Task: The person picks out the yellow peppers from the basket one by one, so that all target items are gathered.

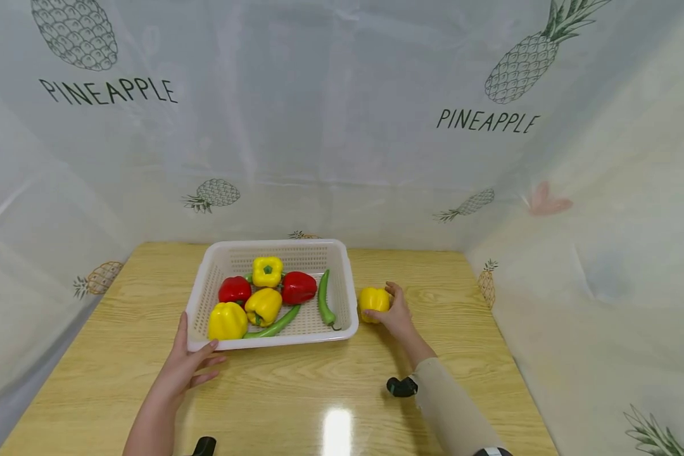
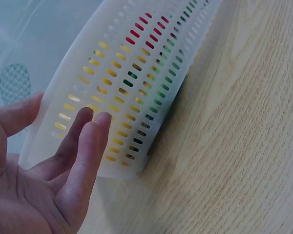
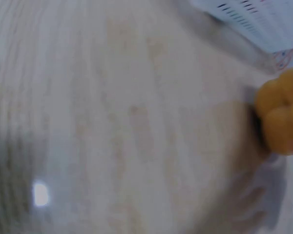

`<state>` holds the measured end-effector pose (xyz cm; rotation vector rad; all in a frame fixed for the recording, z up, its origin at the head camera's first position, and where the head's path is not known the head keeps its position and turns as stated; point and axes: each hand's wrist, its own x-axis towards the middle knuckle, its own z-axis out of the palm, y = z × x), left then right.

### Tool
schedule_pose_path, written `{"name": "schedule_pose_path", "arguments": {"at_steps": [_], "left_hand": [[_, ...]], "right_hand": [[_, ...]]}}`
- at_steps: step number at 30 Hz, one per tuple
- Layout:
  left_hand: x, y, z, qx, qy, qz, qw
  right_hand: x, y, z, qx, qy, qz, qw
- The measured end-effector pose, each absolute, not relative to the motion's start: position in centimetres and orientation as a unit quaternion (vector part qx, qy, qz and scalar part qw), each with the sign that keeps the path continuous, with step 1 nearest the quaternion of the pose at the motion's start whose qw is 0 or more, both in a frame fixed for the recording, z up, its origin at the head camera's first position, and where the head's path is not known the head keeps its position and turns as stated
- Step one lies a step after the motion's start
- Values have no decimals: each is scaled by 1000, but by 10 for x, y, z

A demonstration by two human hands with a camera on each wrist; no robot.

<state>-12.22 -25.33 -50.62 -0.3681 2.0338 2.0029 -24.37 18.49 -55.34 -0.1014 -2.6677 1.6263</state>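
A white plastic basket [image 1: 279, 342] stands on the wooden table, its wall of slots [image 2: 122, 97] close up in the left wrist view. Inside are three yellow bell peppers [image 1: 263, 306], two red bell peppers [image 1: 299, 288] and green chili peppers [image 1: 325, 303]. My left hand [image 1: 182, 364] touches the basket's near left corner, one digit along the side and loose fingers at the front. Just right of the basket, my right hand [image 1: 396, 315] grips another yellow bell pepper [image 1: 374, 300] between thumb and fingers. The right wrist view shows this pepper [image 3: 283, 112], with only a fingertip at the edge.
A light wooden table [image 1: 296, 386] spreads in front of the basket and to both sides. White sheeting [image 1: 330, 158] printed with pineapples hangs behind the table and at its sides. A black object [image 1: 401, 387] sits by the right wrist, another [image 1: 205, 446] near the left forearm.
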Motion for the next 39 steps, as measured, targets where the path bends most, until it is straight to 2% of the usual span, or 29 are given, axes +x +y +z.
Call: {"name": "schedule_pose_path", "arguments": {"at_steps": [8,14,18,22,30,39], "left_hand": [[-120,-256,-505,-123,702,690,127],[-120,-255,-505,-125,703,689,125],[-120,-254,-504,-122,703,690,123],[-120,-253,-504,-121,703,690,122],[-121,-254,-507,-128,699,691,131],[-121,-254,-507,-121,703,688,129]], "right_hand": [[-246,177,-515,16,-833,553,16],[-249,157,-489,45,-821,569,38],[-247,141,-477,69,-813,578,32],[-242,124,-464,95,-802,590,14],[-217,94,-423,159,-758,630,-65],[-224,65,-448,190,-754,615,-129]]}}
